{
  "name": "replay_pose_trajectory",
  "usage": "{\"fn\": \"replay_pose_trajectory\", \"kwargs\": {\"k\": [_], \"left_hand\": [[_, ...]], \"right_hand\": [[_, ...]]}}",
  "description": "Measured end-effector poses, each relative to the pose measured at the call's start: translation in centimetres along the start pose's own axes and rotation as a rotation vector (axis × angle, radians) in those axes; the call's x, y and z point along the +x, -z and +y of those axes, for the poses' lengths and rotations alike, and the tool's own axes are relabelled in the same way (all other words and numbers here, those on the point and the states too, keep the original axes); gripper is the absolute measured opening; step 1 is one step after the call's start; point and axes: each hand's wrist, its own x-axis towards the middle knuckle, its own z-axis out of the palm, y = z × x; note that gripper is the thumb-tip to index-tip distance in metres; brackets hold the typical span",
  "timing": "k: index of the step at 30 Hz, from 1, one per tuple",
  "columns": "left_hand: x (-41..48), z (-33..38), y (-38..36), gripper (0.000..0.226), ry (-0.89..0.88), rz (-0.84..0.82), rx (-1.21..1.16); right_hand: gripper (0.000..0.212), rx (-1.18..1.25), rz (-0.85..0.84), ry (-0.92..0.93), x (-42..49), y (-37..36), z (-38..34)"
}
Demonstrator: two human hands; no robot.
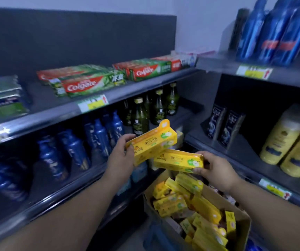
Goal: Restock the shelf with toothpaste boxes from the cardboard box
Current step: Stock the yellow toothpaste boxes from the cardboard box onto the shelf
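Left hand (122, 156) grips slim yellow toothpaste box (152, 144); right hand (216, 171) grips second box (179, 161), seemingly glossy card.

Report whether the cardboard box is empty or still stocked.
Still stocked: many yellow toothpaste boxes lie jumbled inside the cardboard box.

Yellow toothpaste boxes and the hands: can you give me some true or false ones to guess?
1. The left hand holds the upper yellow box, and the right hand holds the lower yellow box. True.
2. The cardboard box is empty. False: many yellow boxes lie in it.
3. Colgate boxes lie on the shelf above the blue bottles. True.
4. The left hand's box already sits on a shelf. False: it is held up in the air.
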Motion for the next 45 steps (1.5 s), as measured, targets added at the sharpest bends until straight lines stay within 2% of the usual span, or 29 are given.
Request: {"fn": "replay_pose_trajectory", "kwargs": {"k": [7, 12, 21, 23, 26, 28, 33, 35, 38, 40, 42, 45], "left_hand": [[-1.7, 3.4, 6.6, 0.03, -0.075, 0.066, -0.019], [-4.1, 3.9, 11.9, 0.034, -0.123, 0.098, 0.055], [-9.1, 2.7, 20.1, 0.036, -0.052, 0.121, 0.14], [-10.2, 2.4, 21.9, 0.033, -0.043, 0.098, 0.109], [-12.3, 2.4, 24.7, 0.01, -0.06, 0.042, 0.103], [-13.4, 2.3, 26.6, 0.027, -0.094, 0.015, 0.133], [-16.4, 3.4, 31.4, 0.042, -0.036, 0.079, 0.144], [-17.8, 4.0, 33.4, 0.052, -0.038, 0.114, 0.252], [-20.5, 5.2, 36.4, 0.065, -0.011, 0.165, 0.537], [-21.7, 5.7, 38.0, 0.06, 0.018, 0.187, 0.685], [-25.1, 6.6, 39.8, 0.054, 0.093, 0.294, 0.803], [-27.0, 7.8, 42.2, 0.053, 0.156, 0.382, 0.894]], "right_hand": [[0.045, 0.034, 0.04, 0.091, -1.2, 0.8, -6.7], [0.035, 0.089, 0.074, 0.138, -3.1, -0.3, -12.0], [0.047, 0.037, 0.01, 0.184, -7.4, -5.1, -19.4], [0.049, 0.026, 0.008, 0.205, -8.3, -5.9, -20.8], [0.047, 0.005, -0.014, 0.24, -9.5, -6.8, -23.0], [0.045, -0.004, -0.034, 0.278, -10.1, -7.2, -24.6], [0.041, -0.012, -0.117, 0.389, -10.4, -8.7, -29.0], [0.04, 0.015, -0.165, 0.459, -10.2, -9.3, -31.0], [0.038, 0.015, -0.229, 0.567, -9.9, -10.7, -34.1], [0.04, 0.017, -0.262, 0.619, -10.0, -11.3, -36.0], [0.044, 0.033, -0.331, 0.74, -11.6, -12.7, -38.7], [0.044, 0.069, -0.322, 0.779, -11.7, -13.5, -40.7]]}}
